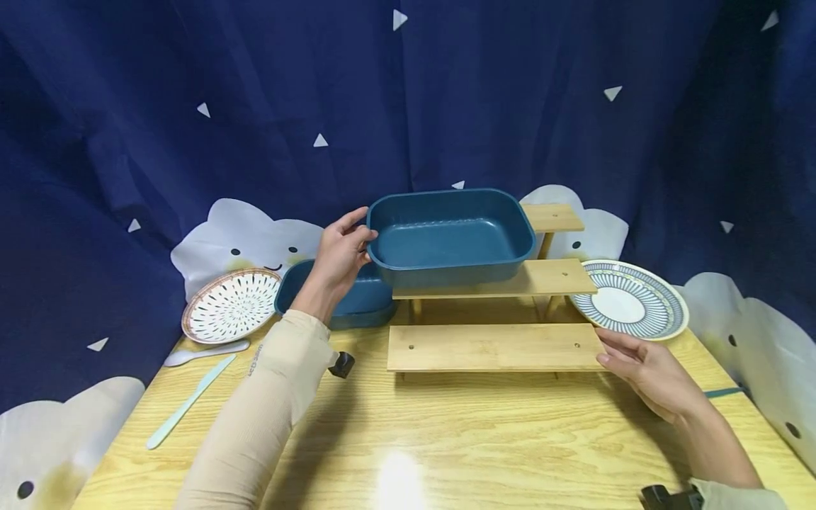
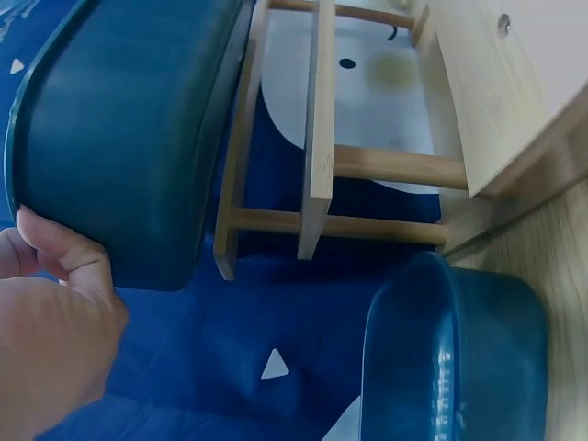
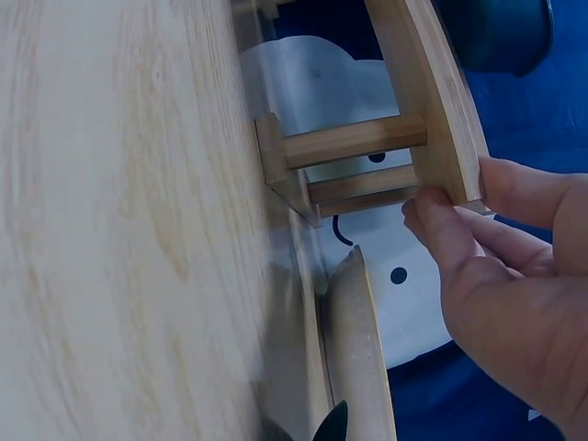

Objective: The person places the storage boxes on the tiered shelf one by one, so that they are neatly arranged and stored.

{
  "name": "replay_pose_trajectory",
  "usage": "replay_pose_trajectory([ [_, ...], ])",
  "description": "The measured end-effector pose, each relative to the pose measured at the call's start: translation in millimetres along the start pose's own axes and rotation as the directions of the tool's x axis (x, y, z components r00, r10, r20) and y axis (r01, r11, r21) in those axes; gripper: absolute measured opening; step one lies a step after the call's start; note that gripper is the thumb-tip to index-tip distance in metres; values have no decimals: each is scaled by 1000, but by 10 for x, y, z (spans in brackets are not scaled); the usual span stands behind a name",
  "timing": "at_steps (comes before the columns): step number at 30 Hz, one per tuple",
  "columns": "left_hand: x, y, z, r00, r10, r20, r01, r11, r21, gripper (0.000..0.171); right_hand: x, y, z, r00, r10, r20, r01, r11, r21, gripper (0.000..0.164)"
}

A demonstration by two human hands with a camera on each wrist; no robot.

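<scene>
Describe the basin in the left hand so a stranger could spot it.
Start at the three-tiered pale wooden shelf on the yellowish wooden table. At its upper left, the person's left hand grips one end of a teal, rounded-rectangular, apparently plastic basin. It is the higher one; the similar teal second basin sits on the table, left of the shelf.

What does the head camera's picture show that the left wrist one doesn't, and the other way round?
Only the head view: the right hand, a brown-rimmed plate, a blue-patterned plate, a pale spoon and a green knife.

Only the left wrist view: the outer end wall of the upper blue tub.

Both: the left hand holding the upper blue tub, the lower blue tub, the wooden stand and the blue curtain.
</scene>
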State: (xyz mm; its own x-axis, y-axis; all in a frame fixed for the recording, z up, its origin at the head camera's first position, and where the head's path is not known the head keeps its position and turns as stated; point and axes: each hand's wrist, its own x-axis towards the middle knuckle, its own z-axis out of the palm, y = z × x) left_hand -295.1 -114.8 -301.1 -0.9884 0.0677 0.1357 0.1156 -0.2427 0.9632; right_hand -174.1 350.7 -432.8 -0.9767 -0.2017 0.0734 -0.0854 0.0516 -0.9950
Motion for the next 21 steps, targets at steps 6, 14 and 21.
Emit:
replay_pose_trajectory([
  [6, 119, -21, 94, 998, -15, -65, 13, 999, -44, 54, -1, 9, -5, 1000, 7, -2, -7, 1000, 7, 68],
  [14, 226, 34, 206, 990, -48, -134, 53, 998, 35, 46, -2, 0, -32, 999, 42, -4, -42, 999, -30, 69],
  [21, 329, 90, 346, 987, -73, -142, 79, 996, 37, 44, -1, 4, -23, 999, 44, -16, -44, 998, -43, 69],
])
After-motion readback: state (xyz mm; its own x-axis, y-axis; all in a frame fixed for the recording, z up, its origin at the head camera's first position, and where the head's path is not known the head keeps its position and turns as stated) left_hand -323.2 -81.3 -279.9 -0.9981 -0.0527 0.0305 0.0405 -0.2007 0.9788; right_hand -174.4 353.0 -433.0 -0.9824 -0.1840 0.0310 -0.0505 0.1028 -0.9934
